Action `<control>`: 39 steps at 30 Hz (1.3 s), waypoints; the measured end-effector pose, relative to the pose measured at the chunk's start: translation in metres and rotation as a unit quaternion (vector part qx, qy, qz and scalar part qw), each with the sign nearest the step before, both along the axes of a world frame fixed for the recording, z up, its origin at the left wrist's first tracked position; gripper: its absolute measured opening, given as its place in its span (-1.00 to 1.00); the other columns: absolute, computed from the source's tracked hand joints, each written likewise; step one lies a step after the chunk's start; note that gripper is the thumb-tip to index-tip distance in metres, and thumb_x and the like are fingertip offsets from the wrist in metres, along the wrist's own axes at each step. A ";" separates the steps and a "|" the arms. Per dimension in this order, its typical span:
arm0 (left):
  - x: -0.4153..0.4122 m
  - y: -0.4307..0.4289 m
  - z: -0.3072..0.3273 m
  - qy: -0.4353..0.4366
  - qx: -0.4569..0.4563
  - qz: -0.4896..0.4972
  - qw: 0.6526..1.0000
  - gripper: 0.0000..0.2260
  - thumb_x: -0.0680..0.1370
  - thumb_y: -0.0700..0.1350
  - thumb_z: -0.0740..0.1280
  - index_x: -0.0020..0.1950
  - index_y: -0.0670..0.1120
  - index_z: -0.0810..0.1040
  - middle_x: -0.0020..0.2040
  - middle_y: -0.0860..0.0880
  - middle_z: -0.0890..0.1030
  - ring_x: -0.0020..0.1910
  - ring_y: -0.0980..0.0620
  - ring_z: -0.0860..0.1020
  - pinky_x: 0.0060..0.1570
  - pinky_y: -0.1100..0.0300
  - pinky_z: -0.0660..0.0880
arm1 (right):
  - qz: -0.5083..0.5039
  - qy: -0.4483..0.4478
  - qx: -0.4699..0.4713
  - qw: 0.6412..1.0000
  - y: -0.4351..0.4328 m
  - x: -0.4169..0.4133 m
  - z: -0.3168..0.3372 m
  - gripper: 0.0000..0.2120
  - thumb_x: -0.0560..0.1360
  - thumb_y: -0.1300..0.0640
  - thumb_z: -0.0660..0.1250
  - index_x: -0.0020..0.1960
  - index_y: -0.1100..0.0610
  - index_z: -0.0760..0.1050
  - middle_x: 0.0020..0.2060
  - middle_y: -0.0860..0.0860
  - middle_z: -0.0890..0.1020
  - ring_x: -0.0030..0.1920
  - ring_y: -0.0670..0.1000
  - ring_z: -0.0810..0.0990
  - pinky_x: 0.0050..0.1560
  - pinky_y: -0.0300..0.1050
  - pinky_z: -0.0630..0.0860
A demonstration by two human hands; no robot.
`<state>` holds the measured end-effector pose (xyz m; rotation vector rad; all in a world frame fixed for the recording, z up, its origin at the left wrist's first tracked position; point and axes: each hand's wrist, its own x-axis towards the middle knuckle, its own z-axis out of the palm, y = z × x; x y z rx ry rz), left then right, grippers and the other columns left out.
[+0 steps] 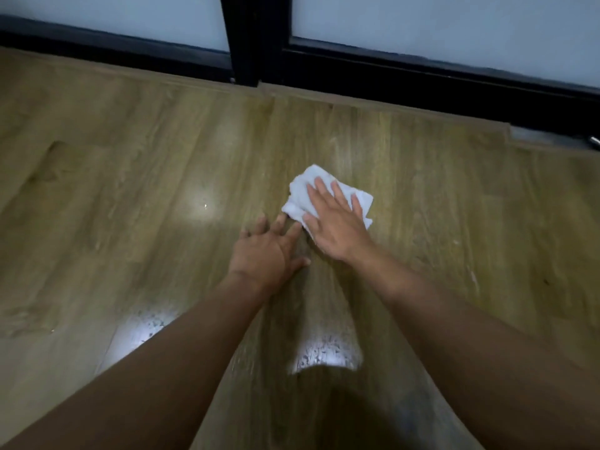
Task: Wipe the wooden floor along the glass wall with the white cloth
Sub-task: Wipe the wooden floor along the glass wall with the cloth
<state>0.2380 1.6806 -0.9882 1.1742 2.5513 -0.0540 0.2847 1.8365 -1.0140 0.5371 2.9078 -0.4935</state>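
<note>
A folded white cloth (300,190) lies on the wooden floor (130,190), a short way in front of the glass wall (422,21). My right hand (336,222) presses flat on the cloth with fingers spread, covering its near half. My left hand (269,251) rests flat on the bare floor just left of it, fingers apart, fingertips almost touching the cloth's near left corner. Both forearms reach in from the bottom of the view.
A black frame (389,79) runs along the foot of the glass, with a black upright post (253,37) at top centre. A wooden trim strip (389,107) edges the floor. A small metal fitting (593,139) sits at the far right. Bright light reflections lie on the floor.
</note>
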 end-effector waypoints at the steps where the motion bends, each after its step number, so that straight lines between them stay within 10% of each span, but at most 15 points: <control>1: -0.001 -0.005 -0.002 0.001 0.015 0.001 1.000 -0.39 0.54 0.31 0.10 0.53 0.14 0.05 0.57 0.02 0.06 0.53 -0.11 0.06 0.38 -0.05 0.24 | 0.025 0.012 0.002 1.000 -0.002 0.014 -0.001 -0.47 0.64 -0.10 -0.04 0.55 -0.01 -0.06 0.56 -0.11 -0.07 0.55 -0.02 -0.14 0.50 0.12 -0.16; 14: -0.023 -0.060 0.008 0.027 0.106 0.055 0.992 -0.56 0.58 0.03 0.17 0.45 -0.03 0.25 0.40 -0.03 0.39 0.29 -0.05 0.46 0.12 0.11 0.43 | 0.033 -0.012 0.034 0.999 -0.056 -0.039 0.000 -0.47 0.65 -0.08 -0.09 0.56 0.03 -0.11 0.56 -0.07 -0.12 0.55 0.03 -0.17 0.50 0.16 -0.18; 19: -0.032 -0.073 0.005 -0.020 0.111 0.050 0.992 -0.53 0.60 0.01 0.19 0.49 -0.03 0.22 0.51 -0.01 0.24 0.45 0.00 0.29 0.31 0.11 0.31 | 0.097 0.047 0.062 0.992 -0.027 -0.016 0.003 -0.48 0.62 -0.13 0.06 0.53 -0.01 0.12 0.54 -0.07 0.13 0.53 -0.05 0.07 0.51 0.04 0.01; 23: -0.036 -0.082 -0.002 -0.023 0.124 0.046 0.991 -0.53 0.61 0.02 0.17 0.50 -0.03 0.20 0.56 0.00 0.13 0.52 0.03 0.16 0.38 0.12 0.24 | -0.046 0.008 0.063 0.997 -0.053 -0.073 -0.007 -0.40 0.60 -0.22 -0.05 0.55 0.03 -0.01 0.56 0.00 -0.02 0.55 0.07 -0.07 0.51 0.16 -0.11; 32: -0.045 -0.104 -0.018 0.012 0.177 -0.009 0.984 -0.56 0.62 0.03 0.08 0.50 0.01 0.23 0.52 0.09 0.25 0.46 0.13 0.26 0.25 0.17 0.35 | 0.132 0.030 0.036 0.990 -0.064 -0.055 0.000 -0.47 0.63 -0.13 -0.08 0.55 0.03 0.00 0.56 -0.06 0.03 0.55 -0.02 -0.07 0.53 0.06 -0.10; 39: -0.058 -0.123 -0.023 -0.002 0.249 0.131 0.960 -0.69 0.56 -0.13 0.22 0.30 -0.16 0.44 0.37 -0.10 0.44 0.33 -0.10 0.42 0.11 0.01 0.43 | -0.005 -0.006 0.033 0.999 -0.115 -0.136 -0.003 -0.46 0.62 -0.15 -0.06 0.55 -0.04 -0.06 0.56 -0.06 -0.07 0.55 0.09 -0.14 0.50 0.21 -0.15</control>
